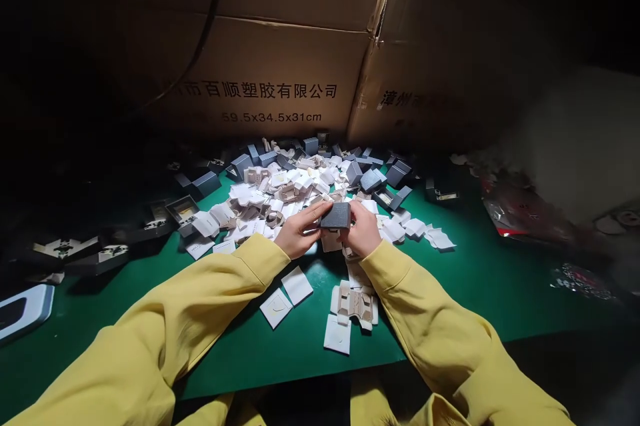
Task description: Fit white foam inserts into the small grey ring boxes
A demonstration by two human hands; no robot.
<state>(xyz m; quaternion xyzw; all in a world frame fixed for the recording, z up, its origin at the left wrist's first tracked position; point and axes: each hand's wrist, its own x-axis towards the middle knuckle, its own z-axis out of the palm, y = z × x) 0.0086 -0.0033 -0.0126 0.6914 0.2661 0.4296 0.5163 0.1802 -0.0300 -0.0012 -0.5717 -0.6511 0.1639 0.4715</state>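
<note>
While gripping a small dark grey hinged box (335, 215) above the near edge of a paper heap, showing both hands closed on it: left hand (299, 233) with fingers stretched along its left side, right hand (363, 231) curled around its right side. Too hidden by the fingers to tell whether fully shut. Just beyond, on a green tabletop (440, 299), a bright heap of white paper inserts (255, 196), ringed at the back and sides by more grey boxes (371, 180), several lying open. Between the yellow sleeves (200, 313), two white cards (298, 285) side by side, then, nearer the right forearm, a folded cardboard insert (356, 305) touching a white square card (337, 334). At far left, a pale rectangular device (25, 313); at right, a clear plastic bag with red printing (520, 209). Behind everything, tall brown cartons (280, 56) printed with black Chinese characters, crossed at left by a dark cable (206, 31).
</note>
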